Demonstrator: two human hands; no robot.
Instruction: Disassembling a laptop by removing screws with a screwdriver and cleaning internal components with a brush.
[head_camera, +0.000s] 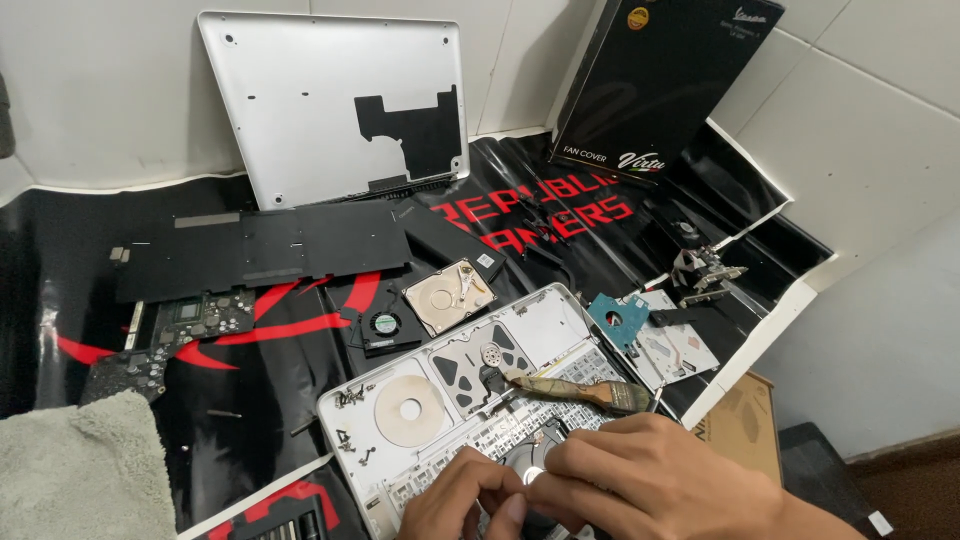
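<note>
From my remote seat, my left hand pinches with a closed grip at a small bright part, too hidden to identify, low in the open laptop shell; my right hand curls over it, its grip unclear. The shell looks light, stiff, thin and fragile, so I would hold it by its rim. Around it: grey cloth, logic board, small fan, hard drive, brush lying across the shell, blue circuit board.
</note>
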